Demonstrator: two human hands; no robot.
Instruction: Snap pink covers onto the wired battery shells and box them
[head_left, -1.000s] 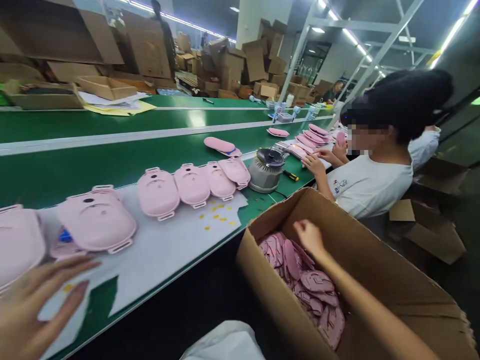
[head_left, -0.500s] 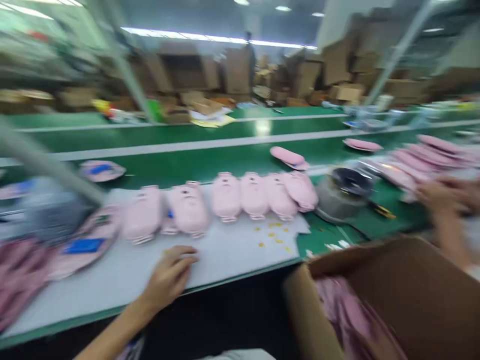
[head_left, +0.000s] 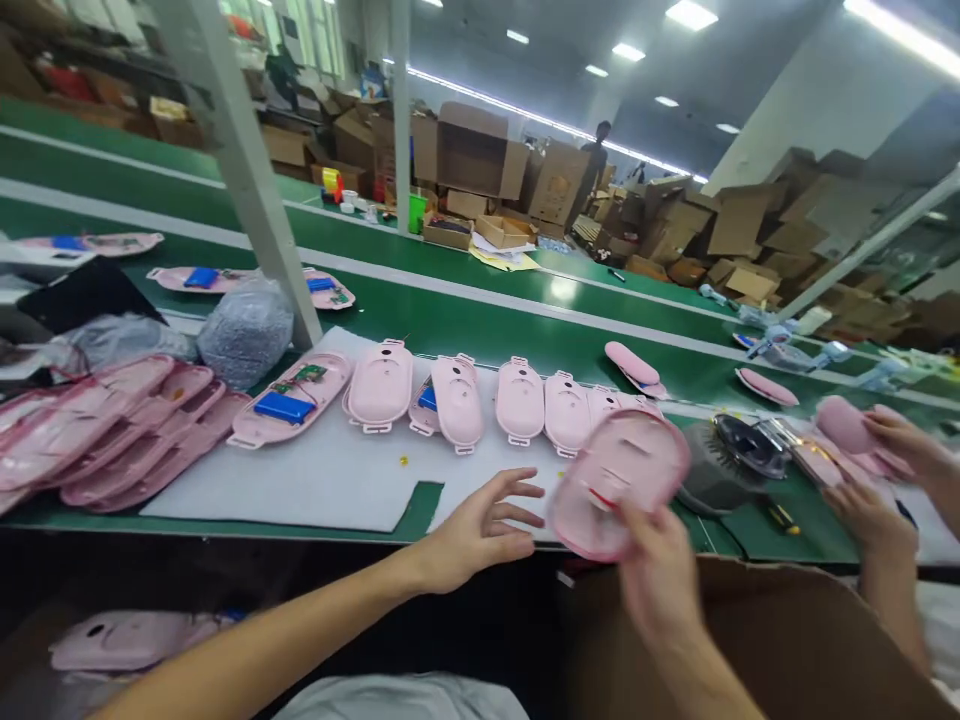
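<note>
My right hand (head_left: 660, 575) grips a pink plastic shell (head_left: 637, 455) by its lower edge and holds it up over the bench's front edge. The shell's hollow inner side, with a small red strip, faces me; motion blurs it a little. To its left my left hand (head_left: 487, 525) hovers, empty, fingers spread toward the shell. Behind the hands, pink shells with oval recesses stand in a row on white sheeting, among them one shell (head_left: 520, 400). Farther left lies an opened pink shell (head_left: 330, 375) showing a blue battery (head_left: 283, 406) and a green circuit board.
Stacked pink shells (head_left: 142, 430) and a bubble-wrapped bundle (head_left: 247, 325) lie at left. A grey round device (head_left: 712, 470) stands right of the row. A cardboard box (head_left: 780, 630) is below right. A co-worker's hands (head_left: 870, 510) handle pink parts at far right.
The view has swung left. My right hand has come into view with a pink shell. My left hand has lifted off the white sheet and moved right, its fingers spreading.
</note>
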